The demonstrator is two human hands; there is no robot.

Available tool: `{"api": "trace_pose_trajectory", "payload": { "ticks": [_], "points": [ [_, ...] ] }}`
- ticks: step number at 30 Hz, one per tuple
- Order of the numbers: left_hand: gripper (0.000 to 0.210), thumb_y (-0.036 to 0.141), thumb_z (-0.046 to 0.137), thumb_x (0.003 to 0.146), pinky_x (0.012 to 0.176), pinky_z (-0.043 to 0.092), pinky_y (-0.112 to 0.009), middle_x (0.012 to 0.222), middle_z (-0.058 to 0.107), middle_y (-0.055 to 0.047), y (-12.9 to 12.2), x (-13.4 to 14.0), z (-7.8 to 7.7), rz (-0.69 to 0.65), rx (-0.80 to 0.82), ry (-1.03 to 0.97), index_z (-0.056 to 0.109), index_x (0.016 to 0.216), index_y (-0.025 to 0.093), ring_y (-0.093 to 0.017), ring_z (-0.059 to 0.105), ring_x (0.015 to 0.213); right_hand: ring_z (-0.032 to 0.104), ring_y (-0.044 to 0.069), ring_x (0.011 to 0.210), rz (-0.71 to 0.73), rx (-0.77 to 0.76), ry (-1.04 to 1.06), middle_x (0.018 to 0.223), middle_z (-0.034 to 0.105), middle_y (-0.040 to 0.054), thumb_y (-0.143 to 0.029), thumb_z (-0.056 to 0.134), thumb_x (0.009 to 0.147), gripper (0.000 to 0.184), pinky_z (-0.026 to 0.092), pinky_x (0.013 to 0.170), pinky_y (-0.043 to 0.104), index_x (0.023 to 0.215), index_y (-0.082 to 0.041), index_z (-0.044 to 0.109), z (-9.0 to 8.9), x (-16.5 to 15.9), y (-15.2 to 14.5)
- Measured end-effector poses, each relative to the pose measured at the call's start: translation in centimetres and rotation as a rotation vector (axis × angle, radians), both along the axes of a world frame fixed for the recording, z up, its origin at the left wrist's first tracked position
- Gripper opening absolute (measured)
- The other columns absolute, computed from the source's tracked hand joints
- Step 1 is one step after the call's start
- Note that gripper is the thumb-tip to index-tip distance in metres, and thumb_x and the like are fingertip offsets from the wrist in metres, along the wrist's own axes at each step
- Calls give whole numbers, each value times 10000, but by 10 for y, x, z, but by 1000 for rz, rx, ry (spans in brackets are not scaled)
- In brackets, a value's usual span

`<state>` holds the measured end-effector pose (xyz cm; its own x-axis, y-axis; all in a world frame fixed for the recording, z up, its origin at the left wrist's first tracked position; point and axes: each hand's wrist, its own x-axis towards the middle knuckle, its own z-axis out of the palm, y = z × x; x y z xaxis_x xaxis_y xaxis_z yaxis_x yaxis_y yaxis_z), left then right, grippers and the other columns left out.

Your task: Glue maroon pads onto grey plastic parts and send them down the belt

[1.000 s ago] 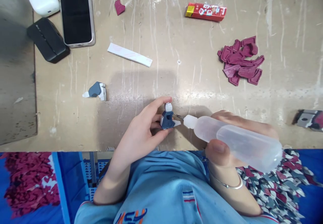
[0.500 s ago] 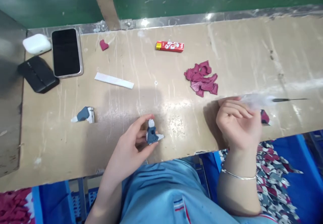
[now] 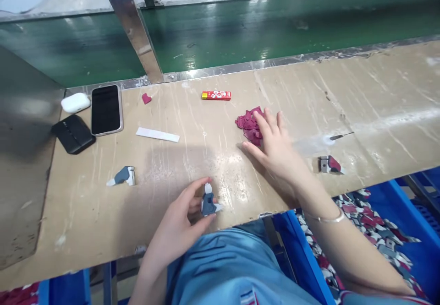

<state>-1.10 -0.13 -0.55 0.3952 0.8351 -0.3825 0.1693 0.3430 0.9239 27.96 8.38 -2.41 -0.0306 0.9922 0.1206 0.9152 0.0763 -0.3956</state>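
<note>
My left hand (image 3: 184,218) grips a small dark grey-and-white shaped piece (image 3: 207,202) between thumb and fingers, just above the table's front edge. My right hand (image 3: 275,147) reaches over a small pile of maroon cut pieces (image 3: 249,124), its fingers spread; the fingertips cover part of the pile, and whether they touch it I cannot tell. Right of that hand lies a translucent tool with a thin dark tip (image 3: 337,137). A maroon, grey and white piece (image 3: 330,164) rests near the right front edge. Another grey-and-white piece (image 3: 123,176) lies at the left.
A phone (image 3: 106,110), a white case (image 3: 75,102) and a black case (image 3: 74,134) sit at the back left. On the table (image 3: 178,163) are a white strip (image 3: 157,134), a small maroon piece (image 3: 146,98) and a red packet (image 3: 216,95). Blue bins (image 3: 305,250) of pieces stand below.
My right hand has let go of the thin-tipped tool, which now lies on the table, and has moved left to the maroon pile. My left hand keeps its piece. The view has tilted up.
</note>
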Motion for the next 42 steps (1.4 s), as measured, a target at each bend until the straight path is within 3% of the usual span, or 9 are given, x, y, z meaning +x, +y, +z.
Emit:
{"api": "trace_pose_trajectory", "payload": {
  "ticks": [6, 12, 16, 20, 23, 27, 32, 37, 42],
  "points": [
    [617, 284, 772, 924, 1067, 670, -419, 1414, 786, -95, 2, 1, 4, 35, -74, 31, 595, 1515, 271, -264, 827, 1167, 312, 529, 1649, 150, -127, -123, 1808, 339, 145, -609, 499, 1107, 694, 261, 1310, 815, 1709, -271, 436, -12, -12, 3],
    [636, 279, 786, 914, 1044, 673, -392, 1146, 860, -52, 5, 0, -2, 9, -48, -25, 599, 1522, 267, -246, 842, 1092, 395, 417, 1641, 222, 88, 23, 1745, 466, 118, -476, 486, 1149, 560, 427, 1279, 704, 1683, -313, 448, 0, -7, -42],
    [622, 247, 786, 915, 1047, 667, -373, 1108, 860, -34, 3, -1, -4, 21, -27, -50, 612, 1511, 282, -229, 842, 1069, 741, 326, 1260, 223, 295, 28, 1382, 762, 143, -278, 579, 1107, 399, 628, 1024, 497, 1503, -241, 612, 15, 7, -49],
    [614, 239, 791, 916, 1013, 674, -345, 1083, 859, -28, 1, -1, -5, 20, -13, -71, 625, 1504, 293, -222, 843, 1055, 794, 293, 1031, 358, 312, -32, 1098, 836, 98, -234, 615, 1095, 154, 630, 873, 450, 1184, -217, 740, 9, 14, -50],
    [618, 230, 791, 911, 998, 676, -339, 1112, 859, -37, 0, 1, -6, 46, -2, -66, 630, 1505, 287, -220, 841, 1049, 818, 272, 977, 376, 408, -19, 1039, 854, 68, -175, 660, 1079, 119, 646, 859, 437, 1109, -224, 764, -2, 16, -50],
    [682, 238, 801, 890, 1011, 669, -367, 1384, 795, -75, -2, 9, -2, 164, 26, 4, 601, 1540, 288, -206, 830, 1030, 819, 308, 1143, 270, 532, 172, 1131, 855, 78, -105, 721, 1023, 177, 687, 970, 465, 1121, -242, 777, 0, 3, -58],
    [688, 260, 813, 870, 980, 665, -355, 1517, 715, -84, -2, 24, 1, 271, 73, 15, 619, 1529, 298, -189, 812, 1007, 844, 198, 762, 237, 341, 597, 929, 858, 11, -156, 793, 1005, 158, 711, 663, 248, 1091, -260, 710, 18, -47, -79],
    [706, 216, 779, 850, 940, 662, -312, 1369, 782, -71, 2, 29, -1, 296, 62, -27, 602, 1532, 263, -180, 810, 990, 848, 184, 938, 455, 337, 575, 1043, 851, 65, -89, 679, 1067, 130, 719, 881, 253, 1120, -194, 734, 21, -81, -91],
    [748, 126, 740, 816, 816, 650, -244, 1323, 812, -52, 2, 29, 0, 328, 16, -96, 593, 1536, 266, -126, 785, 843, 805, 180, 1159, 566, 243, 451, 1201, 828, 121, -105, 490, 1147, 297, 686, 1027, 266, 1283, -137, 752, 25, -77, -102]
  ]
}}
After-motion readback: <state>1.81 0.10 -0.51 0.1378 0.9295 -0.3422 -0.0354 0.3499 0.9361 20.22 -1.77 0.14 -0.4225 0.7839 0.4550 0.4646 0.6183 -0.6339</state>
